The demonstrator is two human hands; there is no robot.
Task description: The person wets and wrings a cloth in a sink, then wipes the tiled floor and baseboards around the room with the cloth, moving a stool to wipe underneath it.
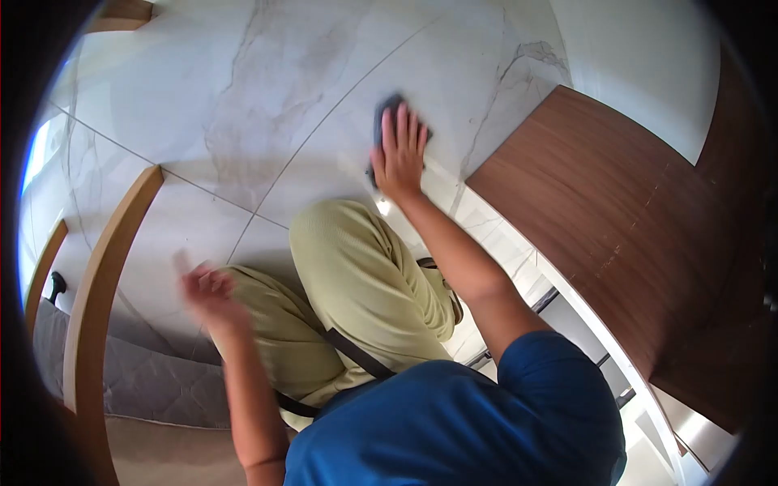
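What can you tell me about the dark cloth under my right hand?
The cloth is dark grey to black and looks like soft fabric, though blur hides its weave. It lies bunched on the pale, marbled tile floor, ahead of your knees. Your right hand lies over its middle, fingers outstretched, so only its edges show: mostly beyond the fingertips and along the thumb side, with a little on the other side.

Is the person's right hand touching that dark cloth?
Touching. The head view shows the right hand laid flat over the dark cloth, fingers on top of it.
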